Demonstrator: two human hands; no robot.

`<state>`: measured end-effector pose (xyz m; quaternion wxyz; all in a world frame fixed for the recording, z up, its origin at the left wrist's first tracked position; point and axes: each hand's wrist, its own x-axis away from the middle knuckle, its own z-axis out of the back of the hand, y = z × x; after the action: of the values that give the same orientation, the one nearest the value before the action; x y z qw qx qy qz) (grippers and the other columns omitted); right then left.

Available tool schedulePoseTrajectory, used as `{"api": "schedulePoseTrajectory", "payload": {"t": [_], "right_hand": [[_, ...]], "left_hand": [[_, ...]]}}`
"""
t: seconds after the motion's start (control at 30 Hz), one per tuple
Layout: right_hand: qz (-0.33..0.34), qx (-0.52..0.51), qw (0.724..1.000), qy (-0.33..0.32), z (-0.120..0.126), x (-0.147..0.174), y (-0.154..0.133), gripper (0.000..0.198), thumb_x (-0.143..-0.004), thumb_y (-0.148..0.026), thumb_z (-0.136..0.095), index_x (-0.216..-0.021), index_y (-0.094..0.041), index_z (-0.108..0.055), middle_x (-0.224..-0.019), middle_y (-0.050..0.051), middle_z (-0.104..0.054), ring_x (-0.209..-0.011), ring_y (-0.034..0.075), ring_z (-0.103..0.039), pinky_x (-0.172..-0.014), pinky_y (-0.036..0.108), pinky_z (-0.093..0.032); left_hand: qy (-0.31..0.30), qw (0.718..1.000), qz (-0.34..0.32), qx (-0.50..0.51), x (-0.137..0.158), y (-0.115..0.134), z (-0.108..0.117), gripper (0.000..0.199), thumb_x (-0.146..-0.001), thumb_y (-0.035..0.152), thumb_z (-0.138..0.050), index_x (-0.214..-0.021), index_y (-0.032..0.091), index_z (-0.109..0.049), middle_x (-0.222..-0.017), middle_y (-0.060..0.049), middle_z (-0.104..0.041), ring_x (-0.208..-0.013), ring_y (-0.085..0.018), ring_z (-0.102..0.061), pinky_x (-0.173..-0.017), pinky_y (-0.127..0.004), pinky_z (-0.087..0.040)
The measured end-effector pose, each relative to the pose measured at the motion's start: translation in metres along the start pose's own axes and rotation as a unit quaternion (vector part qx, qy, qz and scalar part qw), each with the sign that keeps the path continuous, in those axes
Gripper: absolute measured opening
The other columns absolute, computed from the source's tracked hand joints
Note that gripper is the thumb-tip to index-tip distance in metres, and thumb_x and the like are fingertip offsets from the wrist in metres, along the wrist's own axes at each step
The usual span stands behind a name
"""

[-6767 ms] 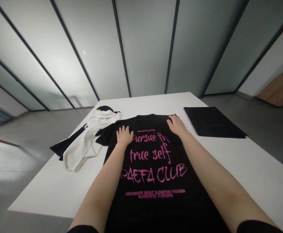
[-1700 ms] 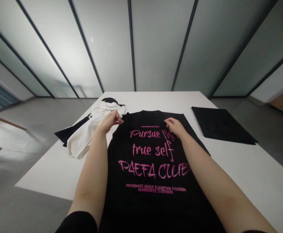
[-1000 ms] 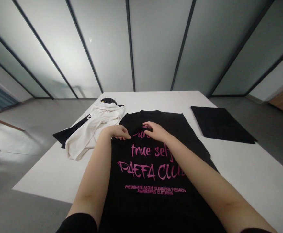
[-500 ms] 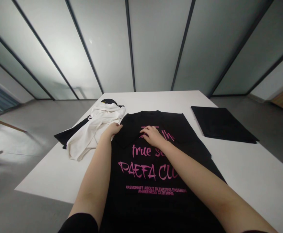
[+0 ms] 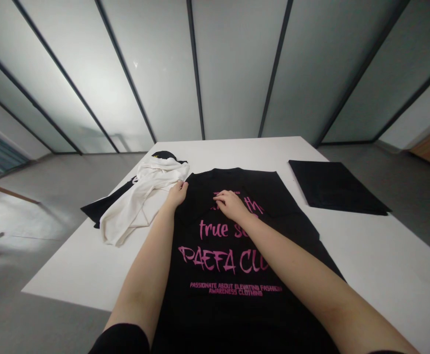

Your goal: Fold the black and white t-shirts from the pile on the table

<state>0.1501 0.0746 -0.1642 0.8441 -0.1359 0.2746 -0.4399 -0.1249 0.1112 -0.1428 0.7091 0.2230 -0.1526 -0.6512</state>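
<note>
A black T-shirt (image 5: pixel 222 314) with pink lettering lies spread on the white table, its collar at the far end. My left hand (image 5: pixel 179 193) is closed on the shirt's left edge near the shoulder, with the thumb on top. Over the upper print, my right hand (image 5: pixel 231 204) has its fingers bent and drawn together on the cloth, apparently pinching the sleeve folded inward across the chest. That hand and forearm cover part of the lettering.
To the left lies a crumpled white garment (image 5: pixel 141 201) with black clothing (image 5: pixel 107 204) under and beside it. A folded black garment (image 5: pixel 336 187) sits on the right of the white table (image 5: pixel 395 255). Frosted glass panels (image 5: pixel 233 69) stand behind.
My left hand has shifted slightly up and to the right along the shirt's shoulder edge. My right hand stays almost in place on the chest.
</note>
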Motion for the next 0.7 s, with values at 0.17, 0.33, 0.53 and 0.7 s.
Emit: {"api": "schedulePoseTrajectory", "payload": {"t": [0.17,0.33,0.53,0.7], "right_hand": [[-0.042,-0.036,0.996,0.076,0.009,0.002,0.001,0.027,-0.098,-0.015,-0.058,-0.102,-0.024,-0.084,-0.112,0.008,-0.079,-0.110,0.026,-0.069,-0.106,0.040,-0.051],[-0.079,0.028,0.996,0.012,0.011,0.005,0.000,0.024,-0.097,-0.017,-0.060,-0.096,-0.023,-0.083,-0.107,0.008,-0.079,-0.103,0.027,-0.069,-0.102,0.040,-0.049],[-0.065,0.052,0.997,-0.007,0.011,0.005,0.002,0.031,-0.098,-0.015,-0.059,-0.119,-0.026,-0.079,-0.119,0.009,-0.077,-0.110,0.029,-0.067,-0.103,0.042,-0.049],[-0.056,0.040,0.998,-0.009,0.011,0.004,0.006,0.033,-0.101,-0.016,-0.058,-0.124,-0.027,-0.077,-0.123,0.007,-0.077,-0.112,0.028,-0.066,-0.104,0.042,-0.049]], "left_hand": [[0.038,0.995,-0.082,-0.038,0.002,0.004,-0.011,0.050,-0.111,0.038,-0.038,-0.149,0.014,-0.060,-0.156,-0.017,-0.061,-0.148,-0.029,-0.053,-0.125,-0.042,-0.039],[-0.046,0.984,-0.058,-0.164,0.013,0.017,-0.028,0.061,-0.111,0.048,-0.036,-0.164,0.020,-0.048,-0.176,-0.013,-0.037,-0.163,-0.040,-0.029,-0.130,-0.061,-0.027],[-0.018,0.981,-0.019,-0.195,0.016,0.041,-0.029,0.064,-0.110,0.052,-0.036,-0.165,0.020,-0.046,-0.171,-0.019,-0.044,-0.155,-0.046,-0.041,-0.122,-0.065,-0.036],[0.052,0.979,-0.007,-0.198,-0.004,0.053,-0.021,0.058,-0.107,0.038,-0.040,-0.160,0.016,-0.052,-0.144,-0.024,-0.065,-0.135,-0.041,-0.058,-0.112,-0.053,-0.047]]}}
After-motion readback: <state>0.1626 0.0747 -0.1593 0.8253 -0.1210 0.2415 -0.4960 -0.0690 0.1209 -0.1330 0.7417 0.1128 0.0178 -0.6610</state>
